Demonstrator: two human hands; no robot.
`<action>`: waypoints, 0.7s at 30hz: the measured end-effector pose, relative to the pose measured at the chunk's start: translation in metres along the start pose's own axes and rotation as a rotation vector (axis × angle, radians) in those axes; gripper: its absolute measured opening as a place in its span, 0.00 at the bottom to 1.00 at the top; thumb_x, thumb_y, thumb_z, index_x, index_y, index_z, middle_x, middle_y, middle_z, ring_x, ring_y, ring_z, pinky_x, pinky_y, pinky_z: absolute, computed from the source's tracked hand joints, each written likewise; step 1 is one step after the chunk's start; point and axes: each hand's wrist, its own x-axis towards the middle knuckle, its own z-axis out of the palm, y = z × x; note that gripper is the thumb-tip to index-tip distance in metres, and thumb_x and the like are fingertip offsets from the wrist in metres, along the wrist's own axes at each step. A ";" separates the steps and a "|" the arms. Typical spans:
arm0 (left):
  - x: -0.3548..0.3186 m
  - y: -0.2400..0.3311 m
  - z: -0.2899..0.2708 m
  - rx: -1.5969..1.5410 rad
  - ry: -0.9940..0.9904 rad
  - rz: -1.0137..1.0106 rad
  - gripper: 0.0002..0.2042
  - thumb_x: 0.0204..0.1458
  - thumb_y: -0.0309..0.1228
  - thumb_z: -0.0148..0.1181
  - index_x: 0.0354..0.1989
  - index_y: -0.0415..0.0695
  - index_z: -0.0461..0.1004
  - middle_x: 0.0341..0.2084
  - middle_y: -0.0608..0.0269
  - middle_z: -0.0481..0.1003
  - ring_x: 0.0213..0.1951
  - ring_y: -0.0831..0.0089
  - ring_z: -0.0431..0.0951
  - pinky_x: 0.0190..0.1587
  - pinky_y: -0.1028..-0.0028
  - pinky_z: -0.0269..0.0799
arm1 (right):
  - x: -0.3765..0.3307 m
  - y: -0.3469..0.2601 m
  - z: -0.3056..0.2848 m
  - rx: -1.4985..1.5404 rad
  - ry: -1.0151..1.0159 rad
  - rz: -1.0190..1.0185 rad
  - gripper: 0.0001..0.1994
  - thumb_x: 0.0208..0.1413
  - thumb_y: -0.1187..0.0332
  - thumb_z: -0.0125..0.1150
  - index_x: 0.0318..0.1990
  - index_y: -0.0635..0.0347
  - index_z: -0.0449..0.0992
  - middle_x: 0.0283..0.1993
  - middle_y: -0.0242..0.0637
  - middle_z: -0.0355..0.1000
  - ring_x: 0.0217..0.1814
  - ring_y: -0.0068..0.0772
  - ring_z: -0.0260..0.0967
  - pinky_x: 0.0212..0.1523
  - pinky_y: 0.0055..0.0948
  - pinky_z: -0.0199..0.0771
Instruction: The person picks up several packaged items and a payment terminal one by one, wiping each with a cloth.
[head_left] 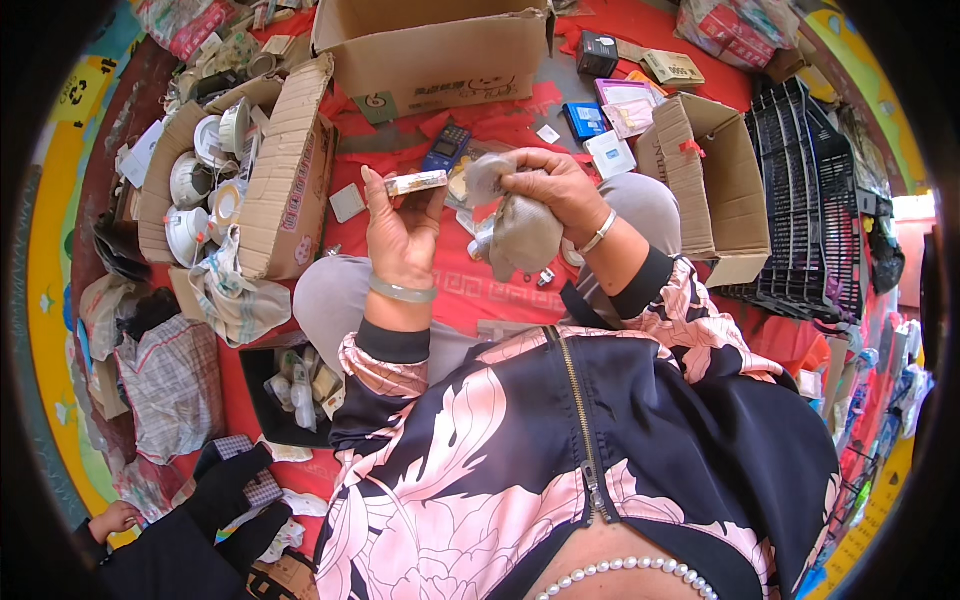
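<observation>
My left hand (403,243) is closed around a small flat object with a white edge (416,183), held up above my lap. Its kind is hard to make out. My right hand (572,197) pinches a crumpled grey-brown cloth (525,238), which hangs down beside that object without touching it. Past my hands, a blue handheld device with keys (446,147) lies on the red ground cover (470,295). A white square plate (347,203) lies left of my left hand. Small metal parts (545,277) sit below the cloth.
At left stands a carton (292,180) with several round white lamp fittings. A large open carton (430,65) is at the back, another (708,190) at right beside black plastic crates (800,195). A black box of small parts (262,395) sits at lower left, near another person's hand (115,520).
</observation>
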 end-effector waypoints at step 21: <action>-0.038 -0.003 0.019 0.783 -0.330 0.556 0.11 0.49 0.21 0.60 0.42 0.35 0.72 0.35 0.65 0.75 0.37 0.81 0.72 0.42 0.81 0.68 | -0.002 0.003 0.000 0.350 -0.023 0.122 0.11 0.50 0.74 0.60 0.42 0.63 0.74 0.38 0.38 0.75 0.37 0.29 0.74 0.40 0.28 0.76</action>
